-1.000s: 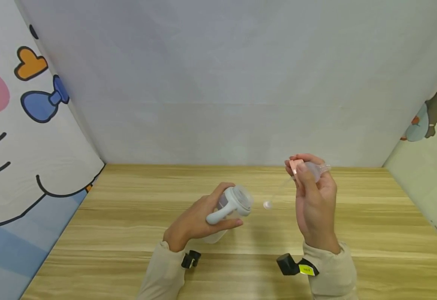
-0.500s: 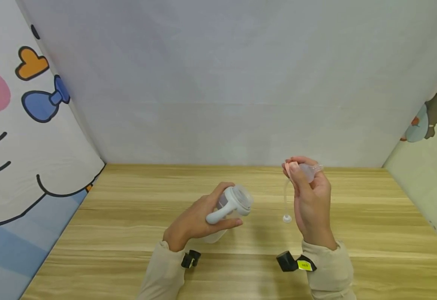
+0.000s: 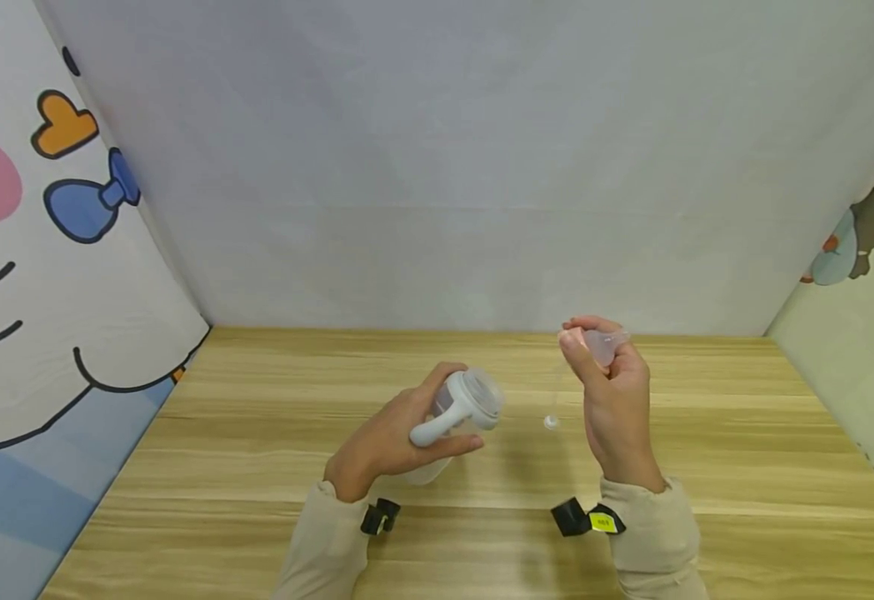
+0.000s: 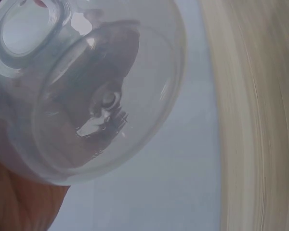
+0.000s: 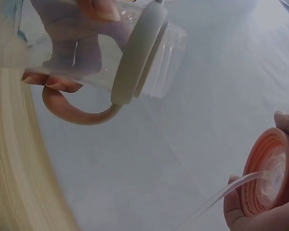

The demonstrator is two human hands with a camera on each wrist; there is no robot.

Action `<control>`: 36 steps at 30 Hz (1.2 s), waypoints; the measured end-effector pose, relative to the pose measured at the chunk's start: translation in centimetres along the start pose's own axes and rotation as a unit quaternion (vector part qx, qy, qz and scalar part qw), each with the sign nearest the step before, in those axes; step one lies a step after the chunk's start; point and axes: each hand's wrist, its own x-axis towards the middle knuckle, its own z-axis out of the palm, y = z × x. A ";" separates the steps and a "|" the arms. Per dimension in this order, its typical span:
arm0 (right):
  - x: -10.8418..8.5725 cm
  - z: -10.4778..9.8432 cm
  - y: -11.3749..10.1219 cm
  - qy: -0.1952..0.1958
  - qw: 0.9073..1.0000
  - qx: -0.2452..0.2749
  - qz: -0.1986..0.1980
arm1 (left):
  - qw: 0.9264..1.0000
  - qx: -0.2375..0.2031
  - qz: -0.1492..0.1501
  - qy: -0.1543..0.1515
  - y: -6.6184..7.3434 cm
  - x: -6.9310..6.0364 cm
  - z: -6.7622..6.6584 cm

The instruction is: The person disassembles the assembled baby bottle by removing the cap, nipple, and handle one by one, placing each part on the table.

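My left hand [image 3: 384, 437] grips a clear baby bottle [image 5: 84, 53], its fingers and thumb round the body. A pale grey handle ring [image 3: 466, 404] sits at the bottle's neck, and the open threaded mouth [image 5: 164, 60] tilts up to the right. The left wrist view shows the clear base close up. To the right, my right hand [image 3: 616, 412] pinches a pink screw collar [image 5: 265, 171] carrying a clear nipple [image 3: 603, 343]. A thin clear straw [image 5: 221, 195] hangs from the collar's threaded inside, with a small white weight [image 3: 551, 422] at its end. Bottle and collar are apart.
Beneath both hands lies a wood-grain table [image 3: 219, 500]. A plain pale cloth wall [image 3: 437, 183] rises behind its far edge. Cartoon-printed panels flank it on the left [image 3: 39, 275] and right [image 3: 856, 333].
My right hand has moved left and slightly down, carrying the collar and nipple nearer the bottle. The straw's weighted end has swung right and then back left. My left hand is almost still.
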 end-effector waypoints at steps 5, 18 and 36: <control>0.1 -0.2 0.1 -0.001 1.000 -0.010 0.009 | 1.000 0.001 0.001 0.004 0.0 -0.1 -0.1; 0.3 -0.5 1.5 0.001 0.997 -0.071 -0.003 | 1.000 0.006 0.018 0.012 -0.3 -0.1 -0.3; 0.6 -0.8 2.2 -0.019 0.985 -0.169 0.004 | 1.000 0.000 0.026 0.017 -0.6 -0.1 -0.3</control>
